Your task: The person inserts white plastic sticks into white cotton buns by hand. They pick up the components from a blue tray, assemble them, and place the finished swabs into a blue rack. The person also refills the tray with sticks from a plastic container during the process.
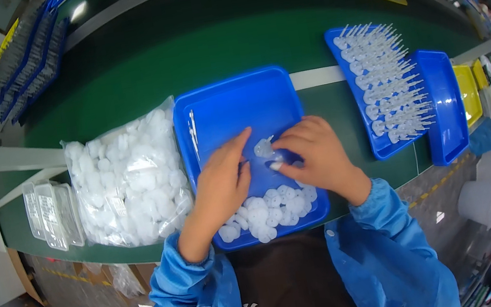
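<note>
My left hand [221,173] is over the left half of a blue tray [229,92], its fingers stretched out and the thumb apart, holding nothing that I can see. My right hand [315,152] is curled over the tray's right side, with a small translucent round plastic piece [264,147] at its fingertips. A heap of whitish translucent plastic discs [267,211] lies along the tray's near end, below both hands. Thin white sticks [193,135] rest along the tray's left wall.
Left of the tray lies a clear bag of white discs [130,175], beside clear plastic boxes [52,213]. At right, a blue tray with rows of stemmed pieces [383,87] adjoins another blue tray [445,106]. More filled racks stand along the far side of the green table [176,42].
</note>
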{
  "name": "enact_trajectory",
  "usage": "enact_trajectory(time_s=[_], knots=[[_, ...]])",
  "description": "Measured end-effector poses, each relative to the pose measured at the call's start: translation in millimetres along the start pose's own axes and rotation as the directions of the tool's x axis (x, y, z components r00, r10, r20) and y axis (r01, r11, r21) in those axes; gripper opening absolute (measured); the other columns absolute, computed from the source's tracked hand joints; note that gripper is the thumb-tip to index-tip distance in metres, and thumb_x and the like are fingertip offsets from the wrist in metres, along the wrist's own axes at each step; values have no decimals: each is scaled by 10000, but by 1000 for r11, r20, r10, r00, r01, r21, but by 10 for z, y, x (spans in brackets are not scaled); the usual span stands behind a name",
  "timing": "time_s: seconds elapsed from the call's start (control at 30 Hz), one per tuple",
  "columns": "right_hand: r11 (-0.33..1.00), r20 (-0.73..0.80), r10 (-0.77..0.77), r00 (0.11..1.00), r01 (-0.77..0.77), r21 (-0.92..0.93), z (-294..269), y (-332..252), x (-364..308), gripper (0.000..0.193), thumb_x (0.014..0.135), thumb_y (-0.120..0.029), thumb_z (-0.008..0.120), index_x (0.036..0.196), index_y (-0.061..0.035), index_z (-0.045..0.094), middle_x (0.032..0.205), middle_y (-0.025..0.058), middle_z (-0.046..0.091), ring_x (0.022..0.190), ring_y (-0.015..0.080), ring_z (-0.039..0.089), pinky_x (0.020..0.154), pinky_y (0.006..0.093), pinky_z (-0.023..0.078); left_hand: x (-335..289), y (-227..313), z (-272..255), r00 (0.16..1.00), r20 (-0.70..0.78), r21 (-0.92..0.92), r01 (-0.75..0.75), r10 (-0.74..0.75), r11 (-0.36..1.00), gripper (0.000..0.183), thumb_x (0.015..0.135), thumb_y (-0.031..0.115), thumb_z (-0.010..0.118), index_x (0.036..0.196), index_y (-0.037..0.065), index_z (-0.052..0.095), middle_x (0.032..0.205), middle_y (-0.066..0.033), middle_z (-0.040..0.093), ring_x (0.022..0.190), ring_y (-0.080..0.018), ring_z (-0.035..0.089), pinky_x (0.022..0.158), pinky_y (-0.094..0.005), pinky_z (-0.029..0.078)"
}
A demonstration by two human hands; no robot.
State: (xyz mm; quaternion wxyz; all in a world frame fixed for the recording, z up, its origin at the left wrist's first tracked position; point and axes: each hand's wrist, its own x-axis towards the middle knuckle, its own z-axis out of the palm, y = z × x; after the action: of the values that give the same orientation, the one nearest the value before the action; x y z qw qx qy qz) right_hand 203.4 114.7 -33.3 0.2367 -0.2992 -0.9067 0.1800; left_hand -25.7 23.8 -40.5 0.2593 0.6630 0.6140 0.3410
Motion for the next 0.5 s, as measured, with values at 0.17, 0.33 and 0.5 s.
enact_trajectory(time_s=[0.17,0.33,0.5], knots=[[998,15,-39,999,40,-50,173,62,58,204,799,-209,822,969,-123,746,1006,35,749,1001,252,706,996,441,532,176,-23,28,990,127,26,-66,62,997,515,965,13,655,1470,109,640,1275,-151,731,1029,-338,734,899,-408,593],[994,105,-107,989,108,-1,177,156,75,188,851,-223,792,1008,-133,740,1043,14,723,1020,241,678,958,419,520,240,-82,20,987,119,119,-117,103,986,209,958,136,736,1160,101,775,1081,-72,748,954,-327,741,802,-423,607],[987,215,-162,963,162,18,98,265,96,180,874,-242,786,1017,-142,742,1077,-2,725,1051,228,673,942,405,523,300,-56,31,975,160,131,-178,156,975,88,939,188,774,1017,144,774,982,-36,726,892,-293,736,743,-408,597]])
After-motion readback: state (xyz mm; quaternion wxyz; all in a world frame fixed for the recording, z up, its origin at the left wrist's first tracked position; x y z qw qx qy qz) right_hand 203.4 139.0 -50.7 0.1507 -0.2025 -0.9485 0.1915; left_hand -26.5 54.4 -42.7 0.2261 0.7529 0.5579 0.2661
